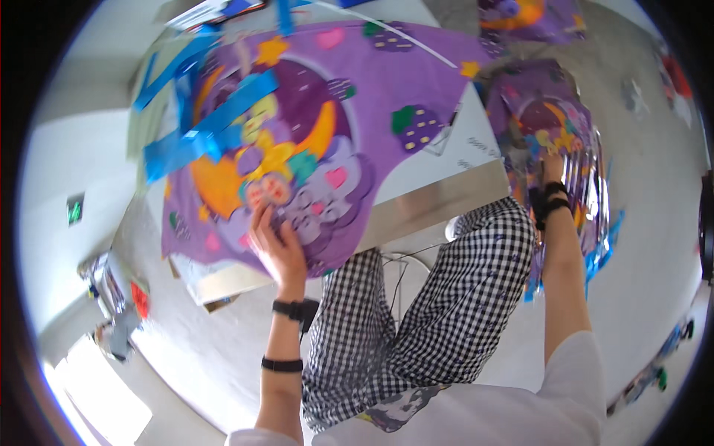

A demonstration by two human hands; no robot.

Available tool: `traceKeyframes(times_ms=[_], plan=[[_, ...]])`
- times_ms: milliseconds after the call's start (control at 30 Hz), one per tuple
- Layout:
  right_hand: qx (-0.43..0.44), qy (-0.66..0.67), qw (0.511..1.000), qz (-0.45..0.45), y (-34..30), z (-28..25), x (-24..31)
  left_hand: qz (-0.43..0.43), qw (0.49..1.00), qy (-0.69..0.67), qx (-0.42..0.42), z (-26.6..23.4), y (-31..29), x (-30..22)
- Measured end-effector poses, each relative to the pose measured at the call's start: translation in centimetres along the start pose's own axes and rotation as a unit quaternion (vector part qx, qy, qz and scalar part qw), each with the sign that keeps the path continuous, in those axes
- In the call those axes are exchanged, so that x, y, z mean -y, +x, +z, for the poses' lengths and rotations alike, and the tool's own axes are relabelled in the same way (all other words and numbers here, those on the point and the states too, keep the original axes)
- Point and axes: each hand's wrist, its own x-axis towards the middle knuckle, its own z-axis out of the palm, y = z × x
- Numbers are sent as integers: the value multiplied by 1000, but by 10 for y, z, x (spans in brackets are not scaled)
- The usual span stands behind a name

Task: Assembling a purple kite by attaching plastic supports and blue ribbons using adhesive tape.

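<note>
A large purple kite-like sheet [387,74] with a cartoon print, yellow moon and blue ribbon tails [201,134] lies spread over a table. My left hand [277,241] rests flat on its near edge, fingers apart, touching the printed face. My right hand [552,167] reaches to the right and grips a bundle of similar purple sheets [539,111] with shiny silver and blue streamers [587,186] hanging from it. Both wrists carry black bands. My checked trousers [416,312] show below.
The table's white top and metal edge [439,201] run under the purple sheet. Another purple printed piece [520,15] lies at the top right. Colourful items lie on the pale floor at lower left [123,305] and along the right rim [662,364].
</note>
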Motion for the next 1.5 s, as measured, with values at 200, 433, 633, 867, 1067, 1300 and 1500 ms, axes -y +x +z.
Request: traceKeyframes(times_ms=[200, 433, 633, 867, 1067, 1300, 1500], plan=[[30, 287, 953, 88, -94, -93, 106, 25, 999, -22, 12, -40, -5, -5], [-29, 404, 909, -103, -249, -257, 237, 0, 995, -103, -15, -113, -49, -23], [149, 532, 812, -187, -355, -274, 364, 43, 995, -42, 75, -119, -95, 9], [328, 560, 758, 64, -415, -213, 478, 117, 988, 4, 104, -111, -100, 51], [336, 624, 677, 199, -379, -182, 479, 141, 987, -66, 47, -98, -101, 45], [292, 601, 719, 192, -378, -197, 492, 109, 986, -108, -72, -103, -89, 53], [287, 579, 740, 186, -369, -207, 495, 129, 980, -125, -86, -101, -81, 48]])
